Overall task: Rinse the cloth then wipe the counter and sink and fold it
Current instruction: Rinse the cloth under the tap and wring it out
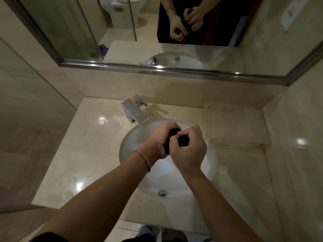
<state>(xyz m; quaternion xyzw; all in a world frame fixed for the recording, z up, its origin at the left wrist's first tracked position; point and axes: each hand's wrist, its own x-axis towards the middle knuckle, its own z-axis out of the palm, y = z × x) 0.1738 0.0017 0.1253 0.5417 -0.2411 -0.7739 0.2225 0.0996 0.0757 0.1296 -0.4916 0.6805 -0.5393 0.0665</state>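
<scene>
Over the sink (132,138), just in front of the faucet (135,111), the left hand (158,142) and right hand (189,152) both grip the bunched dark cloth (174,138).

A bathroom: sink (132,147), faucet (134,112), mirror (174,55) reflecting a toilet (129,11).

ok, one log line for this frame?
step: wringing | left hand: grips cloth | right hand: grips cloth | where: over sink | tap: no water visible

Head view, steeply down, close over sink (139,137)
</scene>
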